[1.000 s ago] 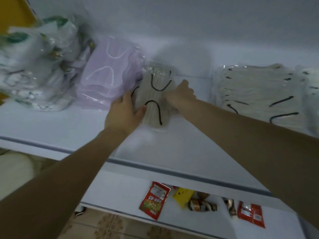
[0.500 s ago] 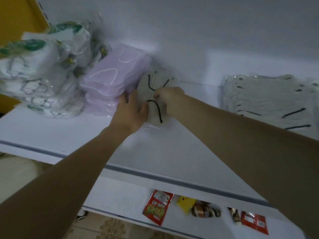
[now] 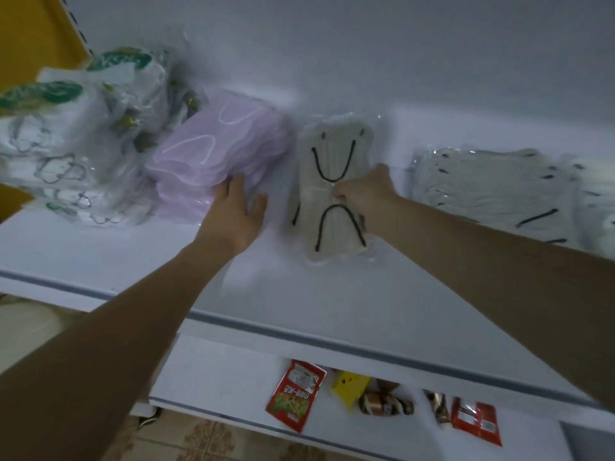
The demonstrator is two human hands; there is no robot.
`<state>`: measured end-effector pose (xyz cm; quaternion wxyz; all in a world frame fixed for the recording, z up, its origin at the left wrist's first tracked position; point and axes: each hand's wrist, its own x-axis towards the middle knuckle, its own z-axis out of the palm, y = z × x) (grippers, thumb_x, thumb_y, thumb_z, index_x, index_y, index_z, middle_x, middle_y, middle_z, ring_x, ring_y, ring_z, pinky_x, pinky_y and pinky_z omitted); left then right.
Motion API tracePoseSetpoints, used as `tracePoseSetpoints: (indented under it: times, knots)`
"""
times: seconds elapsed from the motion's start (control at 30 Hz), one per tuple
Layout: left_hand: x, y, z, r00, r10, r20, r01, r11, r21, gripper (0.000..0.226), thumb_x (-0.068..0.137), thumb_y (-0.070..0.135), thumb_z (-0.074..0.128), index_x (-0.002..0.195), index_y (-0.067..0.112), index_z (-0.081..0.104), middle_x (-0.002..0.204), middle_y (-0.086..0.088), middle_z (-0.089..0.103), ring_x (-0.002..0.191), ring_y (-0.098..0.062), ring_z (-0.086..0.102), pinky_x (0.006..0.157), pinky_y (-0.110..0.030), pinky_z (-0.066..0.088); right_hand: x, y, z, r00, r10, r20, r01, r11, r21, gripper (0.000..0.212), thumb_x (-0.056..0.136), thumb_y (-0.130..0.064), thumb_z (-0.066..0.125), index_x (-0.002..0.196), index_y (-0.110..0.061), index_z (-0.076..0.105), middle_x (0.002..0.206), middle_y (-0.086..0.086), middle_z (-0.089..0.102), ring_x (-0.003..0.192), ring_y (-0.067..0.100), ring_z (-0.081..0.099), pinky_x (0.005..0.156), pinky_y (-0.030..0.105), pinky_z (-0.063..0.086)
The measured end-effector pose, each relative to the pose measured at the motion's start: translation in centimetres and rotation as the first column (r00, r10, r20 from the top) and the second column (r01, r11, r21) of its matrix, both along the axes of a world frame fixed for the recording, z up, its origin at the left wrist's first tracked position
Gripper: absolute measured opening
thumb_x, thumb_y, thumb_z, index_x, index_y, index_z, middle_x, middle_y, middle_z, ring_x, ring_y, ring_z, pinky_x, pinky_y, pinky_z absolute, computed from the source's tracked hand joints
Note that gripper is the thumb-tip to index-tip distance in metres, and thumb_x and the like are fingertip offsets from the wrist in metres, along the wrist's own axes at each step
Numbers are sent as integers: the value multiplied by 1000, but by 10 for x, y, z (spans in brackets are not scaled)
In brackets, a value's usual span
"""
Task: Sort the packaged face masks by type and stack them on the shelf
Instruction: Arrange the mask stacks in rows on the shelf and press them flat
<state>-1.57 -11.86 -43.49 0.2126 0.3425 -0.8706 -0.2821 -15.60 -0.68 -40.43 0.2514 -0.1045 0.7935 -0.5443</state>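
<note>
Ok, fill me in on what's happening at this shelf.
A person is sorting packaged masks on the white shelf. Their right hand pinches a clear pack of grey masks with black ear loops, lying between the stack of lilac mask packs and a stack of matching grey packs. The open left hand touches the lilac stack.

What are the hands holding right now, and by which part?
The right hand pinches the beige mask pack at its middle. The left hand holds nothing; its straight fingers touch the purple mask packs.
</note>
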Motion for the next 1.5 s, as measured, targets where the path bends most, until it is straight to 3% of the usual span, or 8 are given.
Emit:
tracePoseSetpoints:
  times: [0.3, 0.47, 0.67, 0.9, 1.07, 1.2, 1.33, 1.5]
  knots:
    - [-21, 66, 42, 873, -227, -432, 260, 965, 17, 132, 57, 71, 71, 149, 16, -6, 154, -10, 11, 141, -22, 22, 113, -46, 27, -22, 145, 88, 561, 725, -398, -412, 662, 626, 103, 82, -21, 69, 147, -35, -11, 146, 5, 38, 117, 10, 48, 79, 8, 32]
    - [-32, 124, 55, 859, -492, -138, 510, 842, 173, 138, 54, 29, 87, 145, 28, -17, 147, -5, 29, 115, 0, 38, 86, -5, 36, -20, 193, 87, 355, 879, -318, -301, 430, 851, 97, 88, -19, 61, 144, -39, -15, 121, 12, 56, 99, 28, 56, 80, 30, 41]
    - [-28, 160, 22, 903, -397, -166, 427, 873, 237, 115, 67, 9, 82, 149, 13, 2, 111, -1, 46, 111, -19, 48, 95, -16, 32, -18, 237, 39, 298, 828, -476, -171, 537, 826, 87, 90, -30, 56, 149, -20, -7, 136, 11, 48, 115, 31, 50, 92, 36, 42]
    - [-60, 178, 43, 900, -312, -304, 421, 802, 424, 113, 74, -2, 73, 148, 29, -7, 128, -10, 36, 88, 5, 57, 67, -12, 49, -72, 258, 64, 709, 643, -291, -349, 678, 647, 93, 81, -17, 70, 150, -21, 7, 147, 8, 36, 133, 24, 38, 100, 25, 33]
    - [-89, 202, 17, 949, -295, -115, 316, 898, 307, 116, 75, -1, 73, 146, 21, -16, 145, -15, 17, 128, -17, 37, 86, -11, 30, -75, 259, 26, 520, 755, -399, -68, 502, 862, 92, 84, -32, 62, 150, -15, 0, 152, 14, 19, 140, 30, 19, 114, 39, 18]
    - [-89, 210, 0, 928, -319, 190, 321, 947, 23, 101, 77, 40, 69, 142, 42, -9, 154, -12, -21, 144, -29, -9, 116, -44, 5, -63, 268, -7, 371, 805, -463, -46, 514, 857, 73, 90, -46, 35, 150, -22, 0, 157, 5, 0, 144, 24, -2, 112, 35, -5]
    - [-78, 220, -8, 890, -372, 262, 429, 879, -208, 90, 63, 69, 16, 141, 30, 36, 158, -10, 1, 144, -32, -3, 114, -48, 2, -49, 287, -31, 437, 814, -383, -164, 490, 856, 79, 77, -57, 9, 148, -29, -7, 157, 1, -12, 144, 21, -9, 114, 36, -8]
    - [-75, 227, -21, 934, -349, 80, 352, 936, -25, 84, 70, 64, 25, 121, 2, 50, 143, -20, 34, 135, -37, 27, 111, -42, 22, -36, 294, -33, 484, 775, -407, -226, 560, 797, 86, 66, -60, 2, 148, -33, -6, 156, 2, -18, 143, 22, -18, 114, 36, -12]
